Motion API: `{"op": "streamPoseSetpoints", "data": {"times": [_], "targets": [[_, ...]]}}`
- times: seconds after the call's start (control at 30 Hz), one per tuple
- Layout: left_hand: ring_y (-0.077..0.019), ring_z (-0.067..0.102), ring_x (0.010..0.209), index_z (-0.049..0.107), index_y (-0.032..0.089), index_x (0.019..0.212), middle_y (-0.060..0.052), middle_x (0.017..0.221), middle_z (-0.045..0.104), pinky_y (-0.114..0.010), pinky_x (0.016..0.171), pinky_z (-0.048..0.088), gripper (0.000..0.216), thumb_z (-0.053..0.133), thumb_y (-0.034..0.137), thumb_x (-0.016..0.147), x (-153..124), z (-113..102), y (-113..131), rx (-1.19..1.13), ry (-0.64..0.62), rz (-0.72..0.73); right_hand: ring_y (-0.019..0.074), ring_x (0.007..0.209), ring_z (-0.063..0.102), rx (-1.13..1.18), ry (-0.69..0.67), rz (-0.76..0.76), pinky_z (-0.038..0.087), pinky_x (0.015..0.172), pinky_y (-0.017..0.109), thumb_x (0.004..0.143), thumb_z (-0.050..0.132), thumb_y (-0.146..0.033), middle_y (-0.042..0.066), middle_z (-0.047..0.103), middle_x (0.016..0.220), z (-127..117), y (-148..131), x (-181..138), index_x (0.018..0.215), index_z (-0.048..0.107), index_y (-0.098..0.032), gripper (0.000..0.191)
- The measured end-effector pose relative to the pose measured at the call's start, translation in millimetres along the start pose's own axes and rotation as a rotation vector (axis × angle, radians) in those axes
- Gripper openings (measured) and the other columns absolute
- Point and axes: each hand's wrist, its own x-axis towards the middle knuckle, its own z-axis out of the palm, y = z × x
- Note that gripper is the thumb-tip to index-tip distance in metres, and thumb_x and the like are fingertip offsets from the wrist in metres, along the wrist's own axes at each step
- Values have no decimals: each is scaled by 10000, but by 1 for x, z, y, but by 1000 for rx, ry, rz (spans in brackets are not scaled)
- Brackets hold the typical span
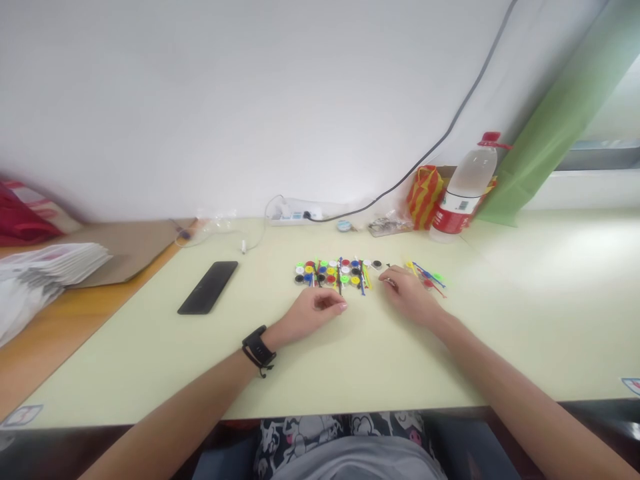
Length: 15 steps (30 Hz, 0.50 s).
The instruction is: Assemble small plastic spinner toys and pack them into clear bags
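Observation:
Small round discs [331, 271] in several colours lie in rows on the pale table, with thin coloured plastic sticks [363, 281] laid across them. My left hand [311, 313], wearing a black wristband [259, 347], rests just in front of the rows. Its thumb and index finger meet in a pinch, and what they hold, if anything, is too small to name. To the right of the rows, my right hand [411, 295] has curled fingers close to a black disc [377, 265]. Its fingertips hide whatever is between them. Beyond it lie more loose sticks [425, 272] and a green disc [439, 278].
A black phone [208, 288] lies on the left. Along the wall are a power strip [295, 214] with a cable, a small round tin [344, 226], a clear packet [390, 226] and a large bottle [463, 193]. Stacked papers [67, 263] sit far left.

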Motion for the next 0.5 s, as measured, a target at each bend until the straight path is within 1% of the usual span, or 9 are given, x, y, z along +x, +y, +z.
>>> {"op": "streamPoseSetpoints", "data": {"times": [0.07, 0.27, 0.5], "targets": [[-165, 626, 786, 753, 162, 907, -46, 836, 710, -283, 748, 501, 241, 694, 395, 915, 1, 0, 0, -18, 4, 0, 244, 942, 673, 1, 5, -1, 511, 825, 355, 878, 490, -72, 100, 699, 1042, 1, 0, 0, 988, 679, -188, 247], [-162, 626, 784, 754, 160, 915, -48, 842, 714, -284, 751, 500, 229, 694, 381, 918, 1, 0, -1, -29, 5, 5, 201, 781, 674, 28, 23, 41, 552, 773, 362, 902, 538, -142, 122, 676, 1143, 1, -1, 0, 1088, 676, -173, 233], [-157, 622, 780, 757, 164, 913, -44, 843, 714, -282, 749, 494, 213, 703, 370, 912, 1, 0, -1, -30, 10, 4, 191, 784, 687, 47, 3, 37, 580, 757, 357, 910, 537, -156, 131, 661, 1198, 4, -1, -1, 1136, 667, -154, 261]]}}
